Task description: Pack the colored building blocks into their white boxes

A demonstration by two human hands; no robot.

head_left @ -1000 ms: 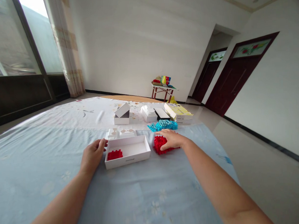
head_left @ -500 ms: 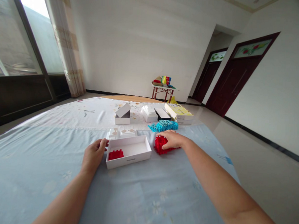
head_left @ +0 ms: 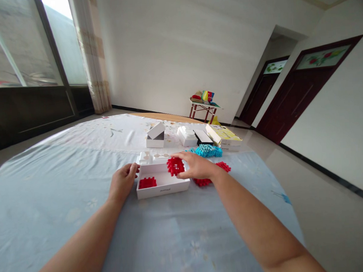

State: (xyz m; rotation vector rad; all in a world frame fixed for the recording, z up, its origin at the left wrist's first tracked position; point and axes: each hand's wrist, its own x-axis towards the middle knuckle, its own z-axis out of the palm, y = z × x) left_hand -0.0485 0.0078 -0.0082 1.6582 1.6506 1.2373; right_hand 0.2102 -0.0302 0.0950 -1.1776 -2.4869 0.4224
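An open white box (head_left: 177,186) with low walls sits in front of me on the cloth. My left hand (head_left: 122,182) is closed at its left end, thumb and fingers on the wall. Inside the box's left part lies a red toothed plastic block (head_left: 148,182). Over the right part of the box, my right hand (head_left: 197,165) grips another red toothed plastic block (head_left: 175,166), with openings through its face, between thumb and fingers. More red toothed pieces (head_left: 202,182) lie on the cloth right of the box, partly hidden by my right hand and forearm.
Behind the red pieces is a blue toothed heap (head_left: 210,150). Farther back stand a white box with a tilted lid (head_left: 155,142), a white box with a moulded insert (head_left: 186,135), a black-sided box (head_left: 203,137) and a yellow box (head_left: 226,136). White moulded trays (head_left: 160,157) lie behind the near box.
My right hand has lifted a red block from the heap and carried it left over the box. My left hand stays at the box's left end. The camera view has shifted slightly.
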